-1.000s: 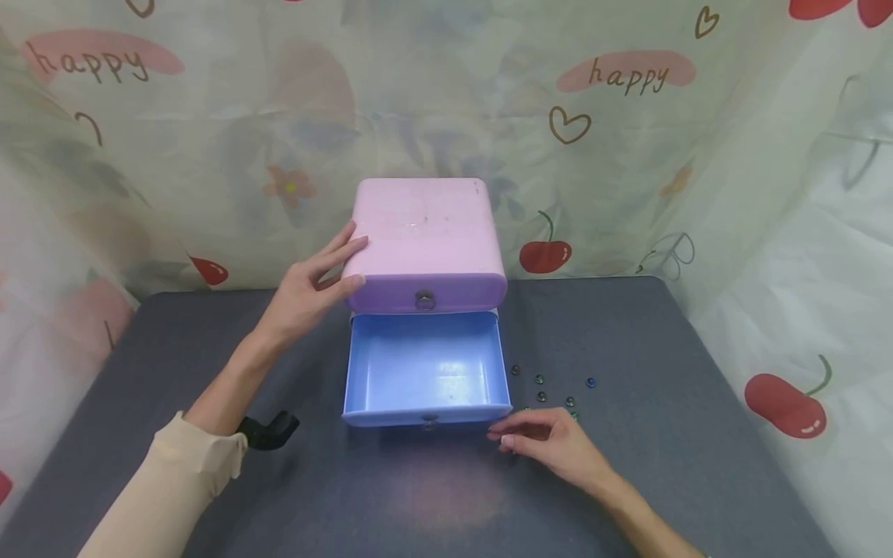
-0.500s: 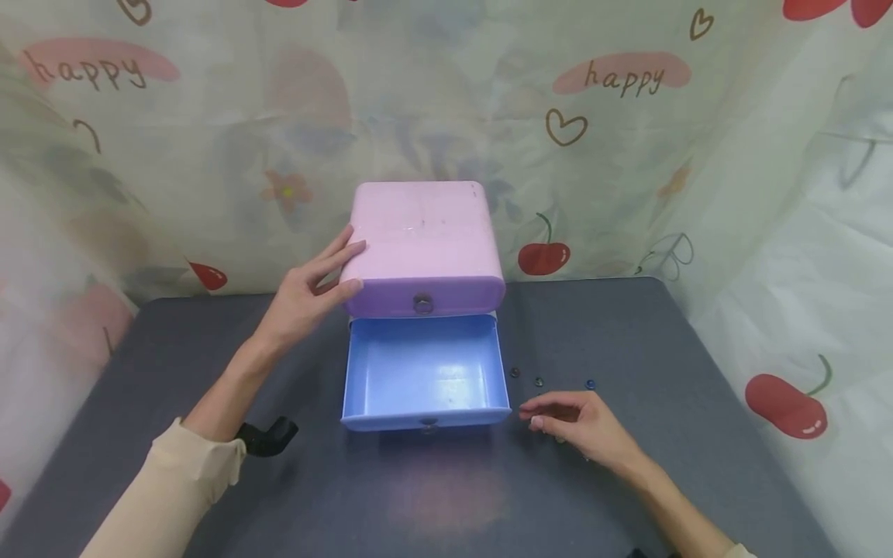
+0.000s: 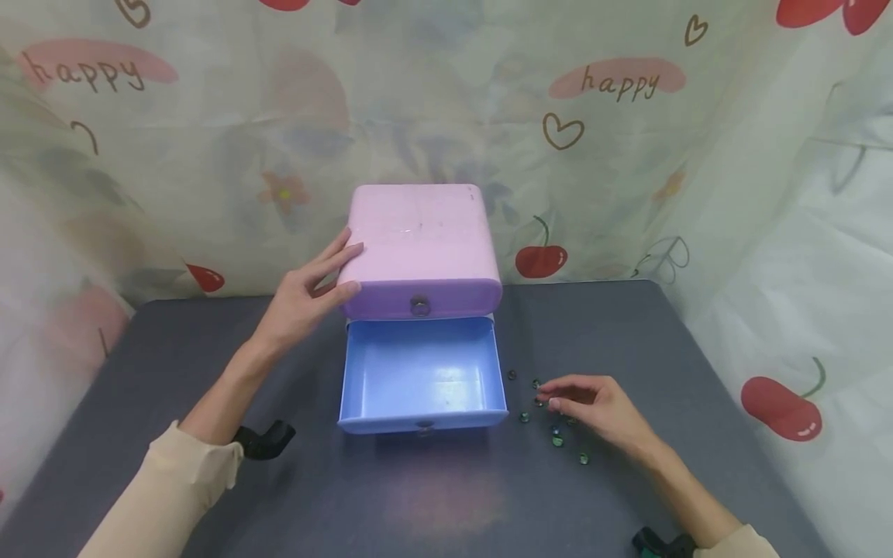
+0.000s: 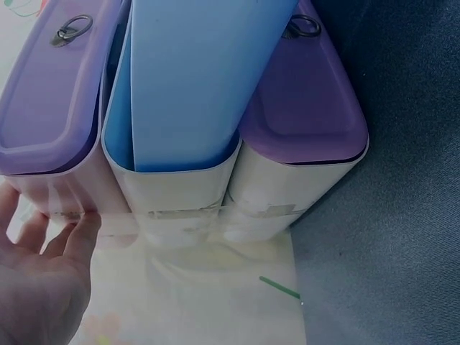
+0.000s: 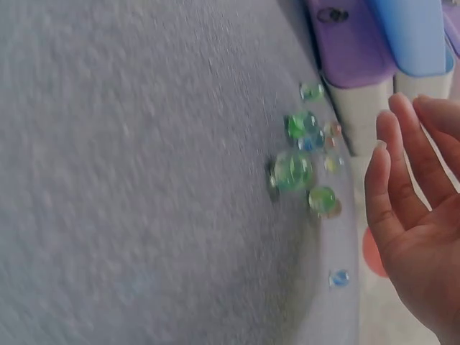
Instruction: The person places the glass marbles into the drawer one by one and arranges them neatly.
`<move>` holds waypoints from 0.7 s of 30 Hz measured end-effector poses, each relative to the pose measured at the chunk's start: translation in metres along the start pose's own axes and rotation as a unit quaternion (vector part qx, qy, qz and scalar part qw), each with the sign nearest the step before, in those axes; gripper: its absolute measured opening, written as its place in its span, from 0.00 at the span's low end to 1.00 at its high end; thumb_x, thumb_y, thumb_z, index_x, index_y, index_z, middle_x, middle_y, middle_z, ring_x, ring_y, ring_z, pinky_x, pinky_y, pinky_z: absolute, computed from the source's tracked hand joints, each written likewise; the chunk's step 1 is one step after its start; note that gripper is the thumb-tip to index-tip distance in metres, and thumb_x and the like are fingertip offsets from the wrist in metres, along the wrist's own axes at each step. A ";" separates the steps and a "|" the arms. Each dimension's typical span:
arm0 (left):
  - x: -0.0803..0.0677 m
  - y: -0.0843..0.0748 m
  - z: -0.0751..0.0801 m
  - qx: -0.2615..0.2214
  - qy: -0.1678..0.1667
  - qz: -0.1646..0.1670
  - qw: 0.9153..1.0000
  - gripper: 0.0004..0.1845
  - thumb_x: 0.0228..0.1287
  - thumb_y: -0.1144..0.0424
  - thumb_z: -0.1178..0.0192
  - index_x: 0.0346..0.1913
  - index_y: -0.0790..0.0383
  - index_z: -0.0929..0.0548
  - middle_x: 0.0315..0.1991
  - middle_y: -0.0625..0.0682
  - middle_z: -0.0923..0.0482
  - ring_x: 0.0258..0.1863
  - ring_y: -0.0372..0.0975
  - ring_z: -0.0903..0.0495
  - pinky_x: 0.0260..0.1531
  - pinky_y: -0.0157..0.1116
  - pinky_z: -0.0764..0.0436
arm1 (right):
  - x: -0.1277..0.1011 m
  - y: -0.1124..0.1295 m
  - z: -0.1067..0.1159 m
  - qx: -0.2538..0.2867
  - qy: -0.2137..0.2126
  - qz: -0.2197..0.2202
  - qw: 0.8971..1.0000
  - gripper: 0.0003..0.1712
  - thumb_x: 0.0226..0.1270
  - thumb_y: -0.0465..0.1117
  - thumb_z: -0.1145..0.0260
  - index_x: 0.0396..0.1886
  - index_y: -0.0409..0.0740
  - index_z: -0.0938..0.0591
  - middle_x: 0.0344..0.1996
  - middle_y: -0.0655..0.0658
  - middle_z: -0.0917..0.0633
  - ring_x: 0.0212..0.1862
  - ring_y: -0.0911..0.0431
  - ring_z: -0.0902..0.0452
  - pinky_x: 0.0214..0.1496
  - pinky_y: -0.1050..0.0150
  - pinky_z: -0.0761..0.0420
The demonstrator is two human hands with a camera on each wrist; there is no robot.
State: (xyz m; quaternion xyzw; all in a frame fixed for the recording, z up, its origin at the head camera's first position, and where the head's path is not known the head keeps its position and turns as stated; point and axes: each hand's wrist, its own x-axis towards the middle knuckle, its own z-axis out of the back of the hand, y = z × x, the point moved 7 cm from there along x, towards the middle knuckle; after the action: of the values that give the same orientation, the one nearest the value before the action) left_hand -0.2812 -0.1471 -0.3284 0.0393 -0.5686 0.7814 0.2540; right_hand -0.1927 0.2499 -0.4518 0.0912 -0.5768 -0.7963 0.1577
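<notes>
A small drawer cabinet with a pink top (image 3: 422, 232) stands at the table's back. Its middle blue drawer (image 3: 418, 425) is pulled out, with nothing in it; the purple drawers (image 4: 50, 93) above and below are closed. My left hand (image 3: 296, 306) rests against the cabinet's upper left side, fingers on the top edge, thumb near the front corner. Right of the drawer, my right hand (image 3: 600, 407) hovers over several glass marbles (image 3: 557, 441), thumb and fingers loosely bent and apart. Nothing shows in that palm in the right wrist view, where green and blue marbles (image 5: 293, 169) lie beside it.
A dark grey table (image 3: 432, 496) carries everything. Patterned curtain cloth (image 3: 446, 93) hangs behind and at both sides. Each wrist bears a black camera mount (image 3: 265, 440). The ring pull (image 3: 420, 306) sticks out from the upper purple drawer front.
My right hand has moved right and slightly back from the blue drawer's front corner, uncovering marbles near that corner. My left hand stays on the cabinet. The head view has shifted slightly.
</notes>
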 end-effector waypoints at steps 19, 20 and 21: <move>0.000 0.001 0.001 0.015 -0.007 0.006 1.000 0.28 0.70 0.64 0.37 0.71 0.50 0.28 0.77 0.40 0.46 0.76 0.35 0.47 0.66 0.37 0.32 | 0.009 -0.018 0.048 -0.058 -0.038 0.006 0.998 0.13 0.66 0.36 0.30 0.50 0.40 0.14 0.44 0.36 0.12 0.46 0.51 0.14 0.44 0.69 0.18; 0.000 0.000 0.001 0.014 -0.008 0.005 1.000 0.28 0.70 0.64 0.37 0.71 0.50 0.28 0.77 0.39 0.46 0.76 0.35 0.47 0.66 0.38 0.32 | 0.009 -0.018 0.050 -0.061 -0.039 0.009 0.997 0.13 0.66 0.36 0.30 0.50 0.40 0.14 0.44 0.36 0.12 0.46 0.52 0.14 0.43 0.69 0.18; 0.001 0.000 0.001 0.014 -0.007 0.005 1.000 0.28 0.70 0.64 0.37 0.71 0.50 0.28 0.77 0.39 0.46 0.76 0.35 0.47 0.66 0.38 0.32 | 0.009 -0.018 0.052 -0.065 -0.041 0.011 0.997 0.13 0.66 0.36 0.31 0.50 0.39 0.14 0.44 0.36 0.12 0.46 0.53 0.14 0.43 0.69 0.18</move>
State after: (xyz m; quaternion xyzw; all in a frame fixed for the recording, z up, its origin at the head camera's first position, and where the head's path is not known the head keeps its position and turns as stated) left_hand -0.2822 -0.1482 -0.3280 0.0460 -0.5593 0.7905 0.2454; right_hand -0.2210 0.2978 -0.4521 0.0416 -0.5309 -0.8333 0.1482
